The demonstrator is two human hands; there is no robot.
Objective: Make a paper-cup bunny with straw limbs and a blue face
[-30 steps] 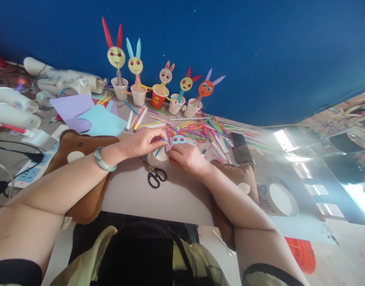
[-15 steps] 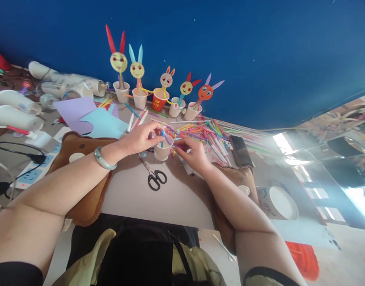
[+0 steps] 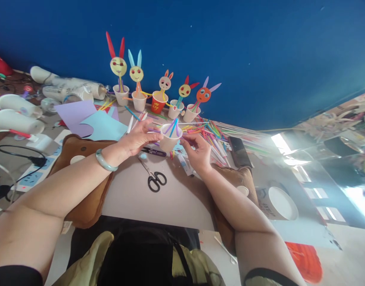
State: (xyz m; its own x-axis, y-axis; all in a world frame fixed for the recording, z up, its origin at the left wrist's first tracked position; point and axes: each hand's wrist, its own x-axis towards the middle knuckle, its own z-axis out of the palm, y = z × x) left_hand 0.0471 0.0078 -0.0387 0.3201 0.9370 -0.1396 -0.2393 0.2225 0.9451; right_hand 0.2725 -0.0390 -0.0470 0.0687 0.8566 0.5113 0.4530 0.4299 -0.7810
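A white paper cup (image 3: 169, 143) is between my two hands. Blue and purple pipe cleaners (image 3: 174, 126) rise from inside it and lean together at the top. My left hand (image 3: 140, 140) grips the cup's left side, close to a purple strip that sticks out there. On the opposite side, my right hand (image 3: 197, 151) is closed with thumb and fingertips at the cup wall. Black-handled scissors (image 3: 157, 181) lie on the table below the cup. A dark, slim tool (image 3: 154, 151) and a white tube (image 3: 184, 165) lie close to it.
Several cups with rabbit-faced figures (image 3: 136, 74) stand along the blue wall. Coloured sticks (image 3: 213, 137) are heaped behind my right hand, beside a phone (image 3: 240, 151). Purple and light-blue paper (image 3: 103, 126) lies at left. Brown cushions (image 3: 84, 174) flank the work area, near a power strip (image 3: 36, 172).
The cup has moved slightly up and right. My left hand has gone from the pipe cleaners inside the cup to its left side. My right hand stays at the cup's right.
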